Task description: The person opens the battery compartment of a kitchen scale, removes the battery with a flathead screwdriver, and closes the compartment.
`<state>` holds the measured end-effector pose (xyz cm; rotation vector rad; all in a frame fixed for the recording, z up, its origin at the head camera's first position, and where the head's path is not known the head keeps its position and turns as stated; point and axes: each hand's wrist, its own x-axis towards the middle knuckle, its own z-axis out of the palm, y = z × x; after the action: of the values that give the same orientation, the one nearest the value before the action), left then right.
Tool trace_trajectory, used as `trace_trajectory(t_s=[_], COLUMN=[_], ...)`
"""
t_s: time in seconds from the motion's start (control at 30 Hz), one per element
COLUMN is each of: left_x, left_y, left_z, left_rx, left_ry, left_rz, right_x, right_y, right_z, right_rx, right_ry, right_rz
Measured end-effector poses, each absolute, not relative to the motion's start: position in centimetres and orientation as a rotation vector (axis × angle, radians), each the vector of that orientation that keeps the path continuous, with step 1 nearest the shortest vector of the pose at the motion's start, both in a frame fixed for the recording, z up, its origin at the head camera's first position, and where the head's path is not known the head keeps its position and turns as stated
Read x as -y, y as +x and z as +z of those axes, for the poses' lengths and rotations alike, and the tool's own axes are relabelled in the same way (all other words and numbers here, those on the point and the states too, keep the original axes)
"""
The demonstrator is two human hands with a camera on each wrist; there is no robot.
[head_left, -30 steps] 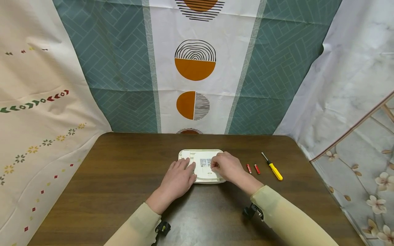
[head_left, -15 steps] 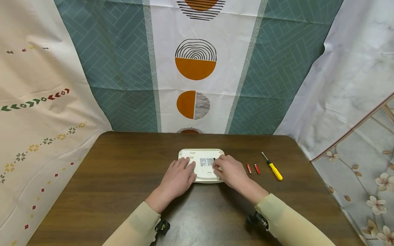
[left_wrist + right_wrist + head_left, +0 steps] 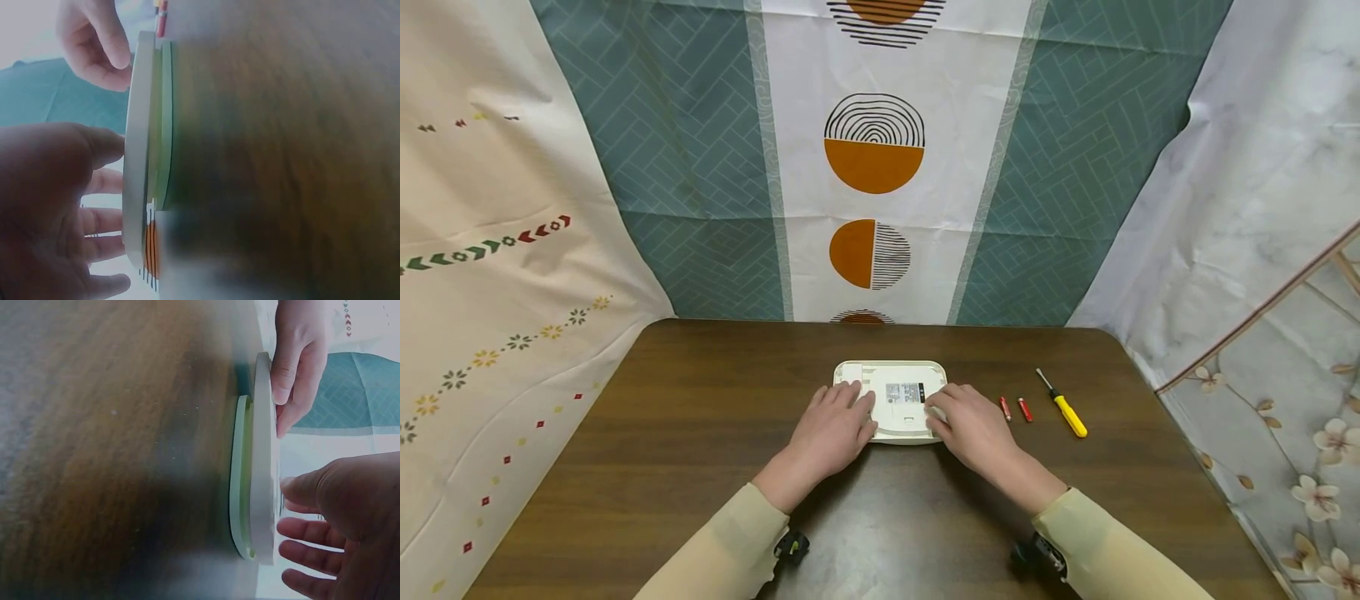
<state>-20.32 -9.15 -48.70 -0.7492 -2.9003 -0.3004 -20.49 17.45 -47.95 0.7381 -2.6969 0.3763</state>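
Observation:
A flat white device (image 3: 891, 375) with rounded corners, like an upturned kitchen scale, lies on the table with a printed label (image 3: 904, 393) facing up. Beneath it, a pale green plate (image 3: 166, 125) shows in both wrist views. My left hand (image 3: 831, 429) rests its spread fingers on the device's left part. Over the right end is my right hand (image 3: 973, 425), its relaxed fingers bent slightly. In the right wrist view, the right fingertips (image 3: 289, 526) are right at the white surface and pinch nothing.
Two small red batteries (image 3: 1026, 410) lie on the brown table (image 3: 715, 500) just right of the right hand. Farther right is a yellow-handled screwdriver (image 3: 1067, 412). Patterned cloth (image 3: 880, 275) hangs behind the table, with more at both sides.
My right hand has drawn back to the right from the label, its fingers loosening and uncovering the label's dark end. The left hand has stayed in place.

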Motion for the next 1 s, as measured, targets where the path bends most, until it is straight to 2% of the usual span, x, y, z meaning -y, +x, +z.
trace_trajectory(t_s=[1.0], left_x=[10.3], left_y=[-19.1], left_z=[-48.4], left_rx=[3.016], left_ry=[-0.722], left_rz=[-0.366], right_x=[-18.7], right_y=[-18.5], right_z=[-49.2], right_rx=[3.014], right_ry=[0.708], right_rz=[0.450])
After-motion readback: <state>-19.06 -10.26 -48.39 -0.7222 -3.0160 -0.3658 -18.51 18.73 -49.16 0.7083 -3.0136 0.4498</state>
